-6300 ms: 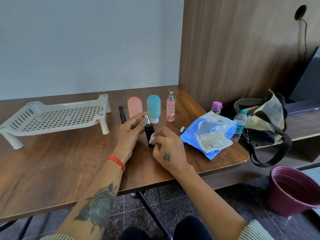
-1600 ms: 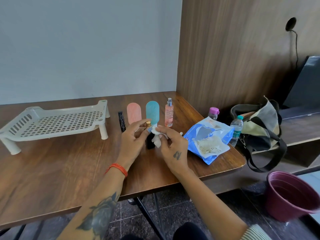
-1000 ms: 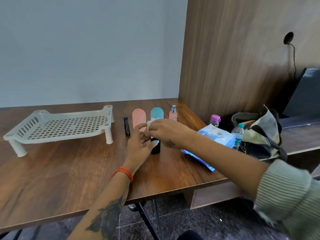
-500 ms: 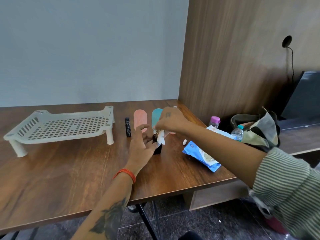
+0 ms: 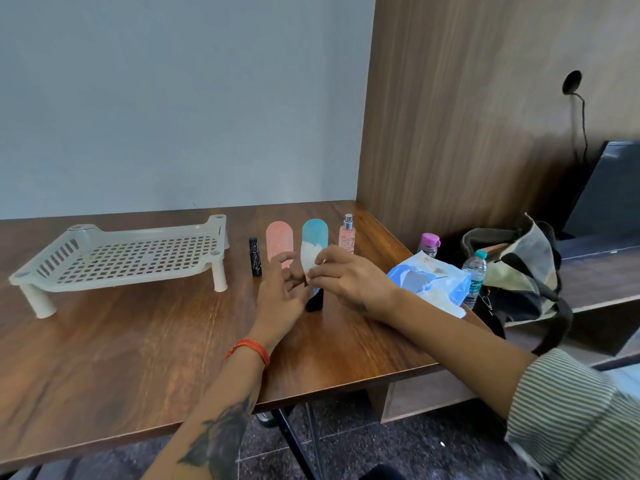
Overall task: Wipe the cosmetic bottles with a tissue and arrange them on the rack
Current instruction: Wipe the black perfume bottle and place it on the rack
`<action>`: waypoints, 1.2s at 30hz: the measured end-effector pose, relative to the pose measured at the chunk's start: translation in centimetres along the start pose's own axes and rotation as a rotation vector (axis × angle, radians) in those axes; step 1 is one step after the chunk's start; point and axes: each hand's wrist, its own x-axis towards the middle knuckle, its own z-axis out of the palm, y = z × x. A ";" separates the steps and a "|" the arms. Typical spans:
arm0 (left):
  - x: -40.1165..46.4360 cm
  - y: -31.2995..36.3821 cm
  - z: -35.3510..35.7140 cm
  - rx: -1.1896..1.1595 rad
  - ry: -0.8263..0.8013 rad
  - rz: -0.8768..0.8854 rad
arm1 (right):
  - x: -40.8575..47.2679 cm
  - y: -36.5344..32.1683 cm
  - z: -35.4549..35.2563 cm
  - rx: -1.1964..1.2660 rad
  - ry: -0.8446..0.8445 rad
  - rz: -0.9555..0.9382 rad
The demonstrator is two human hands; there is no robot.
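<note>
Wooden table (image 5: 138,341) under my hands: my right hand (image 5: 349,282) pinches the tissue (image 5: 309,256) above the black bottle (image 5: 315,301); my left hand (image 5: 280,299), fingers loosely spread, touches the bottle's side. Rack (image 5: 128,256) sits well left.

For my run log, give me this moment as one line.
step: wiping | left hand: steadying black bottle on table | right hand: pinching tissue | rack: no bottles yet
</note>
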 end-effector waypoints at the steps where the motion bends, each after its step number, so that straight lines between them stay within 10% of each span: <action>1: 0.0 0.0 0.0 -0.006 -0.002 -0.003 | -0.4 0.1 0.0 0.020 0.007 0.008; 10: 0.2 -0.1 0.0 -0.023 0.000 -0.023 | 1.0 0.0 -0.7 0.707 0.267 0.980; 14: 0.1 -0.2 0.0 -0.024 -0.009 -0.013 | 2.2 -0.3 -1.1 0.768 0.032 0.971; 23: 0.0 0.1 0.2 -0.018 0.003 -0.008 | 0.5 -0.1 -1.8 0.548 0.165 1.093; 28: 0.0 0.2 0.1 0.033 0.011 -0.010 | 0.1 -0.4 -0.5 0.313 -0.371 0.983; 33: 0.1 0.1 0.2 0.044 0.014 0.015 | 1.4 -0.7 -1.1 0.354 0.053 1.036; 36: 0.0 -0.1 0.1 0.052 0.010 0.019 | 2.7 -1.0 -1.4 0.472 0.019 0.986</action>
